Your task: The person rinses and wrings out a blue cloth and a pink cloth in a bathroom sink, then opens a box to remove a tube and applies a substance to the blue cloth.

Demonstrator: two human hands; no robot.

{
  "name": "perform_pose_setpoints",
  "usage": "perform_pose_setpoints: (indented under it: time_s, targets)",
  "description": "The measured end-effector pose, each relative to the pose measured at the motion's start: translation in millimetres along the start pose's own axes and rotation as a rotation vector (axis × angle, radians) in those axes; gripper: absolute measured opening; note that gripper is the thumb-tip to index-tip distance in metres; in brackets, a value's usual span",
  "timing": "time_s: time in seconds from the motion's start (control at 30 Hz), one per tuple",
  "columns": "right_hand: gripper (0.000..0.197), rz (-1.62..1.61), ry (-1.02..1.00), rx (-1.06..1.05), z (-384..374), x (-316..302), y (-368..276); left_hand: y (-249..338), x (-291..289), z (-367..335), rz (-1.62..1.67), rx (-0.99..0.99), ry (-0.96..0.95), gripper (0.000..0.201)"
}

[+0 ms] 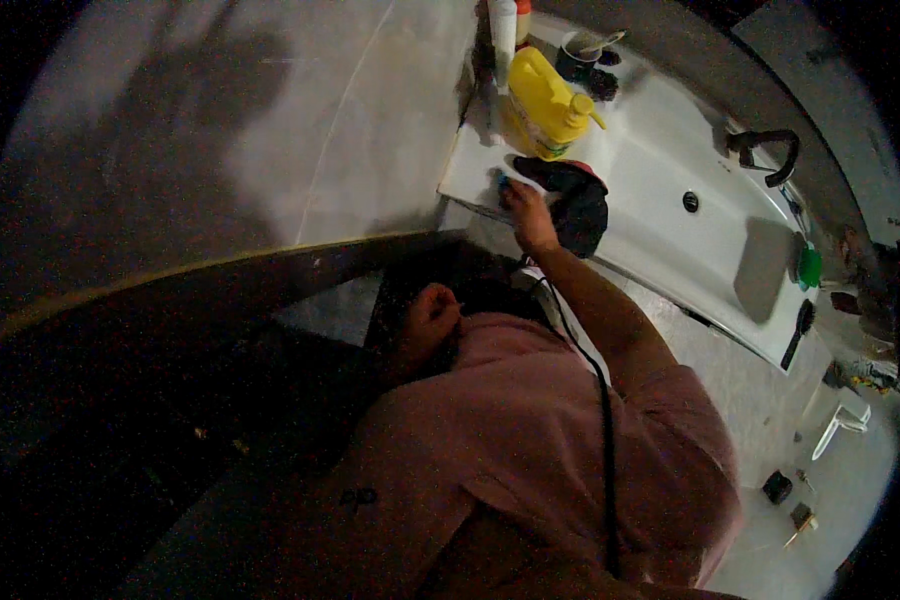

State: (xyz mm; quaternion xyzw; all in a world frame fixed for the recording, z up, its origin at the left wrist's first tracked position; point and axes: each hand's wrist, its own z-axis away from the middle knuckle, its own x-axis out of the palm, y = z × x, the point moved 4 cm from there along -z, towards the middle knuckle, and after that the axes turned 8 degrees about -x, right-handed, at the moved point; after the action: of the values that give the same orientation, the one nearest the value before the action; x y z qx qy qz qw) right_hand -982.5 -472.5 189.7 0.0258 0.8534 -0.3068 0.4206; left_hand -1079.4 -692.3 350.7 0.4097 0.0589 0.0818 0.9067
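My right hand [528, 215] reaches to the left ledge of a white sink [620, 215]. Its fingers are pinched together, with a small bluish bit showing at the tips; what it is I cannot make out. Beside that hand lies a dark, cap-like cloth thing [580, 212] with some red at its edge, on the sink's front rim. Close to my body, my left hand [434, 312] is curled in dim light, and whatever its fingers may hold is hidden. Just beyond the right hand stands a yellow jug with a pump top [545, 100].
Behind the jug are a white bottle [503, 45] and a dark cup [577, 58] with a brush in it. A black faucet [770, 155] arches at the basin's far side. Further right are a green item [808, 266] and a black brush [798, 335]. A pale wall [370, 130] rises at left.
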Motion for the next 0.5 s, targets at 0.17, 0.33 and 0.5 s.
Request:
perform_pose_setpoints:
  time_s: [0.17,0.33,0.5]
  targets:
    - [0.041,-0.161,-0.174,-0.163,8.8,-39.9,5.9,18.7,25.7,3.4,-0.066,0.067,0.008,0.010]
    - [0.045,0.026,-0.227,-0.003,78.6,-118.1,16.3,21.0,65.6,8.6,-0.072,0.128,0.003,0.009]
    - [0.050,0.185,-0.192,0.115,152.0,-176.0,61.5,20.0,125.8,8.1,-0.030,0.195,0.002,0.010]
